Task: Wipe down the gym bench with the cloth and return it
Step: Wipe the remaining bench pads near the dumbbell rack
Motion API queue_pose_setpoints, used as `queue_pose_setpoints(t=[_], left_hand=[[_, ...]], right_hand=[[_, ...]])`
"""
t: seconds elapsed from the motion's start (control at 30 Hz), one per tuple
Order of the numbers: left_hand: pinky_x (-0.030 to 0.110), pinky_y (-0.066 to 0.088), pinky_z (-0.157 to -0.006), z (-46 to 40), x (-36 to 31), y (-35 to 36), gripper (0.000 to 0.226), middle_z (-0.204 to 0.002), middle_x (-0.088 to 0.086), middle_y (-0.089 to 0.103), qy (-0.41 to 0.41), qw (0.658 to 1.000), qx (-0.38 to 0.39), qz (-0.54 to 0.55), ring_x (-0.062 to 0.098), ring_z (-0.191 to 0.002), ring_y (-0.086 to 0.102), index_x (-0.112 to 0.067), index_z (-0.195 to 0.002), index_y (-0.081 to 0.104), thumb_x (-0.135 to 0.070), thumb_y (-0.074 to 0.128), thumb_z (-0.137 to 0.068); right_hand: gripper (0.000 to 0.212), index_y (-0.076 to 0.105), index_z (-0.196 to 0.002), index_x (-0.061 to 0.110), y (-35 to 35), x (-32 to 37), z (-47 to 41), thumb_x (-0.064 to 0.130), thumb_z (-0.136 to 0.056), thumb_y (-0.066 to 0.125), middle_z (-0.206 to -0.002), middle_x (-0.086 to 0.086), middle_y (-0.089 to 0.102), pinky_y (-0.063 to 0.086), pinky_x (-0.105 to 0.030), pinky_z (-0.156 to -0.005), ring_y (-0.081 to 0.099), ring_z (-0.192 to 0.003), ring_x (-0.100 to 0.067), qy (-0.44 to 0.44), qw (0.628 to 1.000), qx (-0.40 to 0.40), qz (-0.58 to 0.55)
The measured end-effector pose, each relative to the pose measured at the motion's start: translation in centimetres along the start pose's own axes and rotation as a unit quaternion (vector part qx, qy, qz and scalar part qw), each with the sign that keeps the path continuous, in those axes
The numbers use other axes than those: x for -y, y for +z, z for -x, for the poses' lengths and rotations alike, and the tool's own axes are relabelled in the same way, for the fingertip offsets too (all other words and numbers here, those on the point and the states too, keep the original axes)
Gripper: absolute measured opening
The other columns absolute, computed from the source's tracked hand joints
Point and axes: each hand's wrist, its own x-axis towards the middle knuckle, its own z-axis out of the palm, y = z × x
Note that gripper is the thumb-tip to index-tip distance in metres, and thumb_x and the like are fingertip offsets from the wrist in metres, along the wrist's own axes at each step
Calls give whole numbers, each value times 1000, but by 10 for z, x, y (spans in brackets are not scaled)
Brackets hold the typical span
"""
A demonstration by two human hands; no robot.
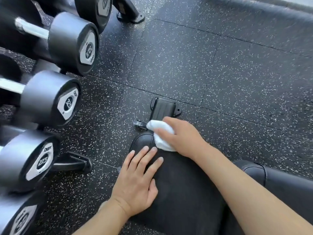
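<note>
I'm looking straight down at the bench now, its black pad running toward me, and the white cloth sits bunched at the narrow far end. My right hand is draped over the cloth with the fingers curled round it, holding it down on the pad's rounded tip. My left hand lies flat on the left edge of the pad, fingers straight and spread, gripping nothing, just steadying.

To do this stroke well, I'd keep the palm's weight on the cloth so it stays in full contact, sweep across the tip and over its curved lip, then draw back along the pad in overlapping passes. The left hand covers a patch, so I'd lift it when the cloth gets there.

The cloth looks soft and crumpled, folded into a wad, with one corner poking out past the bench toward the black foot on the speckled floor. It looks clean and white as far as I can see. The dumbbells on their rack stand close on the left, so I'd watch my elbow.
</note>
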Motion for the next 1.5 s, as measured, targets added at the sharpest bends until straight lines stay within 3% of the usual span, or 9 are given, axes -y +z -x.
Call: queue_pose_setpoints(t=[0.23, 0.47, 0.63, 0.87, 1.03, 1.1, 1.27, 1.37, 1.5], left_hand=[[55, 23, -126, -3, -2, 3, 71, -162, 10, 42, -6, 1000, -3, -7, 33, -151, 36, -20, -147, 50, -29, 57, -77], [56, 22, -126, -3, -2, 1, 72, -163, 10, 38, -6, 1000, 10, -10, 33, -151, 36, -19, -148, 48, -30, 57, -77], [56, 23, -125, -3, -2, 1, 69, -161, 12, 39, -3, 1000, 14, -14, 35, -151, 34, -18, -146, 49, -30, 54, -79], [60, 28, -122, -3, -3, 1, 70, -164, 9, 37, -6, 1000, 12, -3, 33, -152, 35, -19, -148, 48, -29, 54, -79], [59, 28, -122, -2, -2, 0, 68, -162, 9, 42, -7, 1000, 7, 15, 32, -151, 37, -20, -147, 50, -29, 56, -80], [58, 28, -123, 0, -2, 0, 68, -163, 8, 42, -12, 1000, 9, 23, 31, -152, 37, -21, -147, 51, -29, 57, -81], [58, 31, -122, 0, -3, -2, 64, -163, 7, 43, -17, 999, 23, 20, 30, -153, 38, -22, -147, 58, -30, 58, -84], [59, 28, -123, 5, -15, -6, 66, -168, 3, 35, -63, 997, 43, 25, 26, -156, 31, -24, -154, 50, -31, 53, -88], [59, 25, -121, 42, -37, -3, 71, -171, 1, 29, -101, 992, 48, 52, 26, -159, 26, -22, -157, 45, -31, 53, -87]], right_hand=[[46, 51, -83, 18, -54, -86, 54, 61, -100, 52, -75, 3, 60, 49, -41, -80, 58, -77, -18, 95, 994, 42, 24], [31, 53, -91, 29, 9, 8, -20, 55, -103, 41, -92, 6, 62, 41, -39, -73, 57, -86, -23, -7, 998, 35, 51], [32, 59, -99, 26, 22, 41, -41, 52, -103, 42, -95, 3, 63, 40, -37, -71, 59, -90, -23, -36, 998, 46, 38], [43, 45, -83, 25, -36, -69, 51, 64, -100, 43, -79, 5, 55, 43, -40, -72, 55, -79, -19, 66, 997, 7, 37], [36, 46, -82, 31, -36, -67, 68, 61, -102, 42, -84, 4, 54, 46, -40, -77, 55, -80, -19, 89, 993, -45, 68], [31, 43, -80, 38, -25, -39, 54, 58, -104, 42, -85, 3, 53, 47, -42, -79, 55, -82, -22, 74, 993, -53, 81], [33, 46, -88, 26, 22, 30, -9, 54, -105, 43, -89, 3, 54, 46, -41, -74, 58, -86, -26, -27, 989, -66, 131], [33, 55, -91, 22, 36, 64, -45, 53, -102, 48, -95, 0, 63, 42, -37, -70, 63, -92, -27, -70, 980, 24, 185], [39, 68, -114, 23, 51, 94, -59, 50, -100, 44, -115, 0, 68, 51, -35, -81, 65, -107, -25, -145, 930, 97, 322]])
